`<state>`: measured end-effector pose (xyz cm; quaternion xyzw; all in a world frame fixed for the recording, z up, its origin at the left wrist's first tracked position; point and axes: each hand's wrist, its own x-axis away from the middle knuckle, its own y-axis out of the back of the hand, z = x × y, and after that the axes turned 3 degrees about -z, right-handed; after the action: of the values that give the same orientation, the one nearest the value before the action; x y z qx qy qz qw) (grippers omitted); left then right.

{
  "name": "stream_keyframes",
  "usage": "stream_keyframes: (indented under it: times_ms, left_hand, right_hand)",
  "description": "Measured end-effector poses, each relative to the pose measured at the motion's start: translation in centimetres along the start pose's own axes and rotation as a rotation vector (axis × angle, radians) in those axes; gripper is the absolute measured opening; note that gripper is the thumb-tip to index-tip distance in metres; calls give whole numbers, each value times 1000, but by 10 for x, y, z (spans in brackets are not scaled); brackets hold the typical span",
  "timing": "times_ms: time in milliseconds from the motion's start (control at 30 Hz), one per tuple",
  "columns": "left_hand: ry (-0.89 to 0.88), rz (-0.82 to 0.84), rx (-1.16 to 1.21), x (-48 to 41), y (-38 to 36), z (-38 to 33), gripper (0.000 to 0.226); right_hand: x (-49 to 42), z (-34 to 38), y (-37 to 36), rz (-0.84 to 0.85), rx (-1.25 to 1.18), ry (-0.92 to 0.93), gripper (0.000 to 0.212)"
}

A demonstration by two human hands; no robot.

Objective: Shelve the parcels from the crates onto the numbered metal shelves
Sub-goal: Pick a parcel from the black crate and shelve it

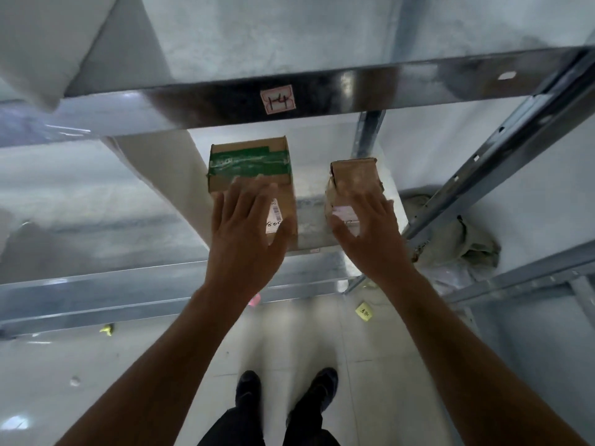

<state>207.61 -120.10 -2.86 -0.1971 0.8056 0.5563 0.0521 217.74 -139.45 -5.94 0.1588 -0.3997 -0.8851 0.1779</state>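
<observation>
Two cardboard parcels lie on a metal shelf [309, 220] below the beam with a handwritten number label [278, 99]. The left parcel [249, 167] is a box with green tape and a white barcode label. My left hand [246, 226] lies over its near end with fingers spread and straight. The right parcel [354, 178] is a smaller brown box with a pale label. My right hand [367, 233] is spread over its near end, thumb out to the left. Whether the palms touch the boxes is blurred.
A steel upright [489, 146] slants along the right side of the bay. A crumpled grey bag [463, 239] lies on the neighbouring shelf to the right. Large white wrapped parcels [48, 43] fill the upper left. A yellow note [364, 311] lies on the floor near my feet.
</observation>
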Motion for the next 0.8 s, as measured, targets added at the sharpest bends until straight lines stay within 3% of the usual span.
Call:
stream_keyframes:
  times_ms: [133, 433, 567, 800]
  left_hand:
    - [-34, 64, 102, 52, 6, 14, 60]
    - [57, 181, 65, 146, 62, 108, 69]
    - [242, 126, 64, 199, 115, 182, 75]
    - [571, -6, -14, 298, 224, 306, 72]
  right_hand:
    - [44, 22, -17, 112, -20, -2, 59]
    - [98, 125, -79, 197, 132, 61, 67]
    - [120, 207, -134, 284, 180, 112, 68]
    - [148, 373, -251, 407, 184, 375, 64]
